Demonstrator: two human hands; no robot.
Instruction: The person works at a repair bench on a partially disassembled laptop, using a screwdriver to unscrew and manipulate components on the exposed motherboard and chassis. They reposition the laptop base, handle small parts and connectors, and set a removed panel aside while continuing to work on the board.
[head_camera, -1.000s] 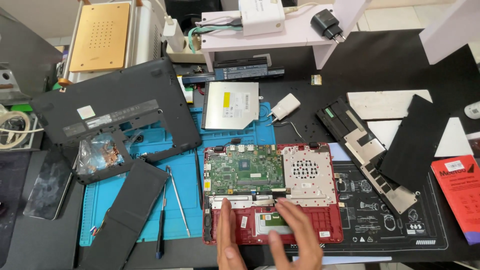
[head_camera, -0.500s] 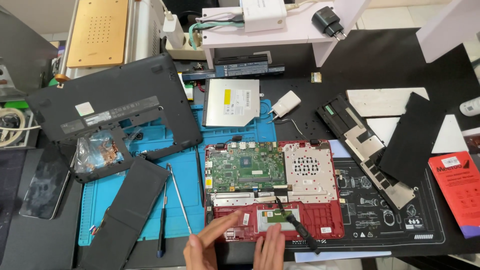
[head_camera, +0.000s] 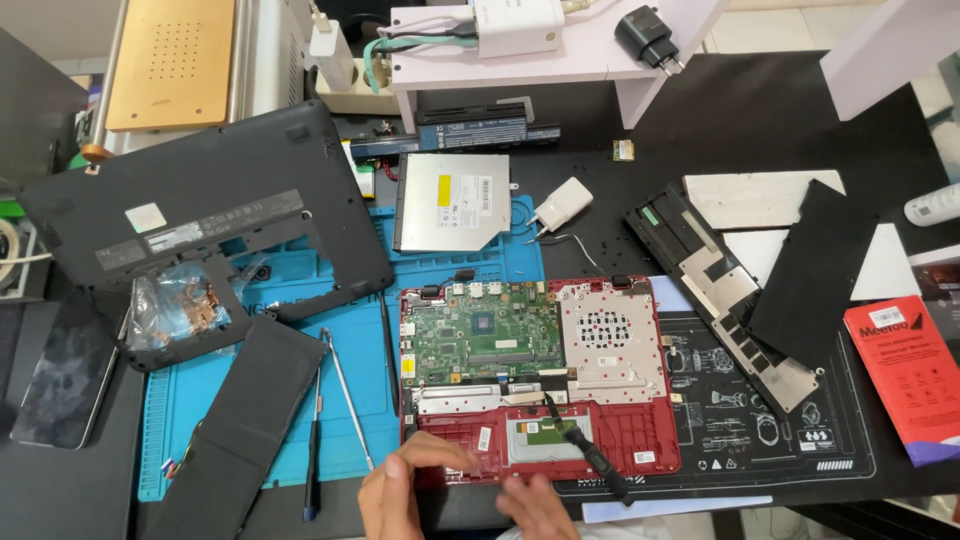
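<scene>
1. The opened red laptop chassis (head_camera: 540, 385) lies on the black table near the person, its right part on a black printed work mat (head_camera: 760, 400) and its left edge against the blue repair mat (head_camera: 360, 370).
2. Inside it, a green motherboard (head_camera: 480, 335) fills the far left part, a silver perforated metal plate (head_camera: 610, 340) sits to its right, and the touchpad module (head_camera: 545, 438) lies in the near red section.
3. A black speaker strip on a thin cable (head_camera: 590, 455) lies slantwise across the near right part of the chassis, its lower end past the near edge.
4. The left hand (head_camera: 395, 490) rests at the near left corner of the chassis, fingers loosely stretched and touching the red frame, gripping nothing.
5. The right hand (head_camera: 540, 505) is just to its right at the near edge, mostly cut off; I cannot tell whether its fingers are curled or open.
6. On the blue mat to the left lie a flat black battery pack (head_camera: 245, 410), a screwdriver (head_camera: 315, 440) and metal tweezers (head_camera: 345, 400).
7. Further left and far, the black laptop bottom cover (head_camera: 210, 220) lies upside down, with a clear bag of small parts (head_camera: 175, 305) in its cutout.
8. Far from the chassis sits a silver optical drive (head_camera: 455, 200), a small white adapter (head_camera: 562, 203) just to its right.
9. To the right lie a metal keyboard bracket (head_camera: 720, 290) and a black panel (head_camera: 815, 270).
</scene>
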